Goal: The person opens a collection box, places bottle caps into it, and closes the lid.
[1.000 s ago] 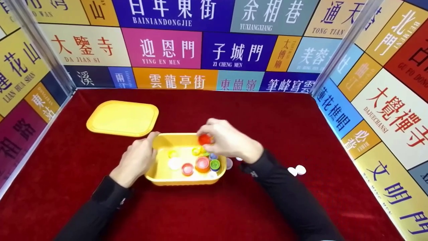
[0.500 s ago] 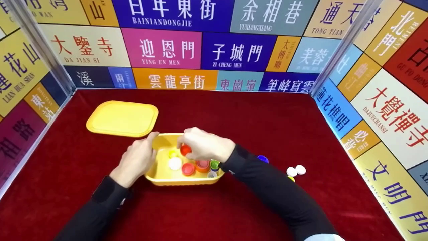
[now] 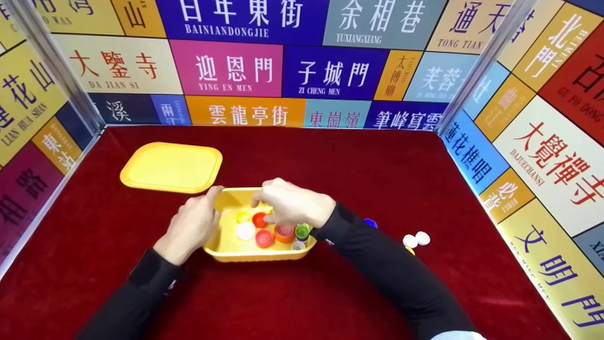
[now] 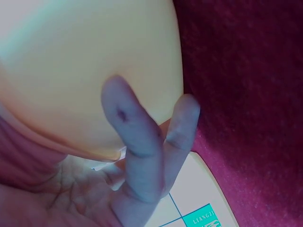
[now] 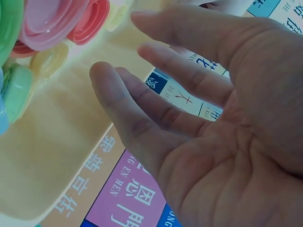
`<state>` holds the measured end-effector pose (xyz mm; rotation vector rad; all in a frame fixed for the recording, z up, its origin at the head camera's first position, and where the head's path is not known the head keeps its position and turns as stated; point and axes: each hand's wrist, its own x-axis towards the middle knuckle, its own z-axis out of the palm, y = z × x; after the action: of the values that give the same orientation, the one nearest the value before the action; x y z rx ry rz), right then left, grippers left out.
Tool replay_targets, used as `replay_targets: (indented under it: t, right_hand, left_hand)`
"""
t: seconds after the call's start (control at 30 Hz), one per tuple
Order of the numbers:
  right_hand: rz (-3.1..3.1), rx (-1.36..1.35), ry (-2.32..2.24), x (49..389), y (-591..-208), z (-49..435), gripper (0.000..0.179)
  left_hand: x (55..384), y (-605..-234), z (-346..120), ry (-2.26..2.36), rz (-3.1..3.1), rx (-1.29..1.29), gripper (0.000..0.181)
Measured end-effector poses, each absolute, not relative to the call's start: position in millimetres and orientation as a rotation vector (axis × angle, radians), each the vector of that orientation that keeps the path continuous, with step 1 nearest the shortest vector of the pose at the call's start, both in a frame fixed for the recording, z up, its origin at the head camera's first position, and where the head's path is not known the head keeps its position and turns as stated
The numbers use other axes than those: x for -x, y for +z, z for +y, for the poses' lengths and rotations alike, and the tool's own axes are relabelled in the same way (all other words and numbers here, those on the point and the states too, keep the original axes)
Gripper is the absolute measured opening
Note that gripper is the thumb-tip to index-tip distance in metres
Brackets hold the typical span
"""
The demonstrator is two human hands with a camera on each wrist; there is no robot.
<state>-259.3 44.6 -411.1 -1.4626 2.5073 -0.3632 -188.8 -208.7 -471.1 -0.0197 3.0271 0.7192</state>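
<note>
A yellow plastic box [image 3: 257,257] stands on the dark red cloth, holding several coloured plastic caps. My left hand [image 3: 192,230] grips its left end; the left wrist view has the fingers [image 4: 137,137] against the box wall. Over the back right of the box, my right hand [image 3: 295,203] has its thumb and fingers apart, with nothing between them in the right wrist view. Just below its fingertips sits a red cap [image 3: 259,219]. Near that are a white cap [image 3: 245,231], a pinkish-red cap [image 3: 264,238], a larger orange-red cap [image 3: 285,233] and a green cap [image 3: 302,231]. My right hand hides part of the contents.
A yellow lid [image 3: 172,167] lies flat behind the box to the left. Right of the box are a blue cap [image 3: 371,222], two white caps [image 3: 423,238] and a partly hidden yellow cap [image 3: 410,250]. Printed panels [image 3: 236,71] wall the table's back and sides.
My right hand has carried the red cap leftward over the box and let go of it inside. My left hand has stayed on the box's left end.
</note>
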Motion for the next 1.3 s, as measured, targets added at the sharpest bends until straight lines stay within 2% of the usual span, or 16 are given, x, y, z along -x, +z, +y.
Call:
replay_targets:
  t: [0.63, 0.9, 1.3]
  right_hand:
    - [2.572, 1.406, -0.502, 260, -401, 76, 0.033]
    - [2.63, 1.399, -0.603, 265, -400, 106, 0.032]
    - [2.76, 1.233, -0.722, 266, -405, 162, 0.033]
  left_hand:
    - [188, -470, -208, 0.741, 3.046, 0.015, 0.057]
    - [189, -470, -208, 0.731, 3.022, 0.028, 0.058]
    - [188, -469, -207, 0.729, 3.034, 0.014, 0.058]
